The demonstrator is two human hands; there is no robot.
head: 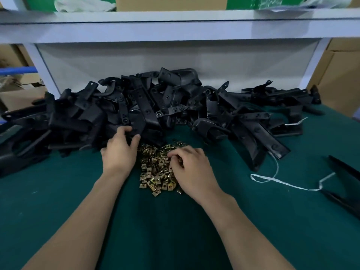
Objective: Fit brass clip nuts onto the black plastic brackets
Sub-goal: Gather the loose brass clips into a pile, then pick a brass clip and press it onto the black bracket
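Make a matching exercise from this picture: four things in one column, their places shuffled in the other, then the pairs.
1. heap of black plastic brackets
2. pile of small brass clip nuts
3. thin white plastic string
4. crumpled white cloth

A. on the upper shelf
B. between left hand and right hand
C. along the back of the green table
D. on the table, right of the right hand

Pairs: 1-C, 2-B, 3-D, 4-A

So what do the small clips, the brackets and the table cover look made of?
Clips: metal, likely brass-plated, by their yellow glint. Brackets: black moulded plastic, semi-matte sheen. Table cover: dark green, dull, possibly felt or mat; texture unclear.
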